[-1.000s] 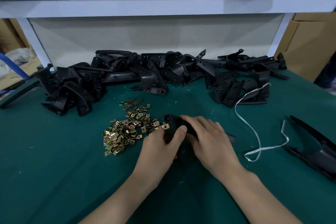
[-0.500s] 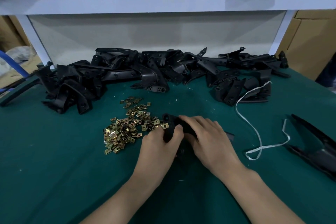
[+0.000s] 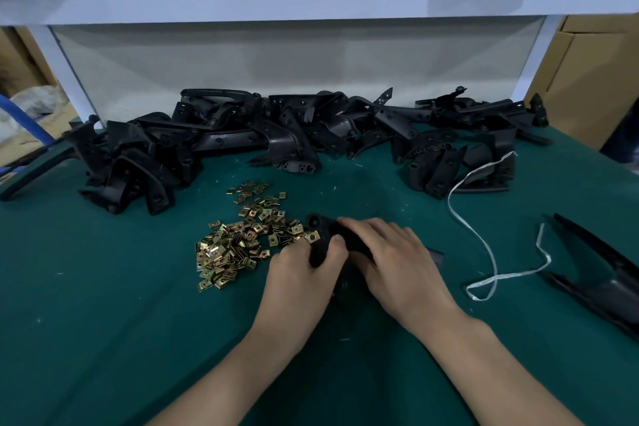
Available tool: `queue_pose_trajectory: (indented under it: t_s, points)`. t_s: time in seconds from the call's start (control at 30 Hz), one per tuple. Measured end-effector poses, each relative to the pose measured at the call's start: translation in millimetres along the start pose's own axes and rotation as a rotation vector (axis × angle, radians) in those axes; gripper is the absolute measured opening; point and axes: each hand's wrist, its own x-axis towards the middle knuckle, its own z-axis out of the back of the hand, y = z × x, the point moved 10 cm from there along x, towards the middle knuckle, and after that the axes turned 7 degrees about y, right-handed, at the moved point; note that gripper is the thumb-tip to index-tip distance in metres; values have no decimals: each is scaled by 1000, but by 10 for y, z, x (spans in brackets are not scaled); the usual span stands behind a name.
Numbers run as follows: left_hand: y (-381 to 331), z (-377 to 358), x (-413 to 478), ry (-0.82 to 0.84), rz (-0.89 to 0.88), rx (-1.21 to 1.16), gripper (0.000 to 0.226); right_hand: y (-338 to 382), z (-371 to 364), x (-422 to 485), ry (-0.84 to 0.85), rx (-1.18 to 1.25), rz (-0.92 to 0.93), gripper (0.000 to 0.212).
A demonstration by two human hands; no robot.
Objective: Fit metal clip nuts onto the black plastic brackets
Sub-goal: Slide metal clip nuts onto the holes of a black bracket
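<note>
Currently I see both hands gripping one black bracket [image 3: 320, 240] over the table [image 3: 103, 322].
Fingers of the left hand [image 3: 301, 273] and right hand [image 3: 397, 263] curl round it, hiding its long axis; its round end points far-left, beside the clip nuts [image 3: 238, 242]. Bracket heap [image 3: 294, 138] behind, white strap [image 3: 491, 164] right.

Black brackets [image 3: 297, 135], brass-gold clip nuts [image 3: 238, 245], dark green table mat [image 3: 103, 304], white strap [image 3: 484, 245].

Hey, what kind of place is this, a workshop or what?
Probably a small factory assembly bench: a long pile of black plastic brackets along the back, a loose heap of metal clip nuts on the green mat, and cardboard boxes beside the white shelf.
</note>
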Motion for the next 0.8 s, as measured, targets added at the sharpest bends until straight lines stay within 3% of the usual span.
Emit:
queue_pose_trajectory:
  t_s: [0.37,0.8]
  points:
    - [-9,17,-2,-23,21,3,40,21,-17,-4,12,-9,21,50]
    - [-13,9,4,-14,10,-2,43,23,-10,-3,7,1,24,50]
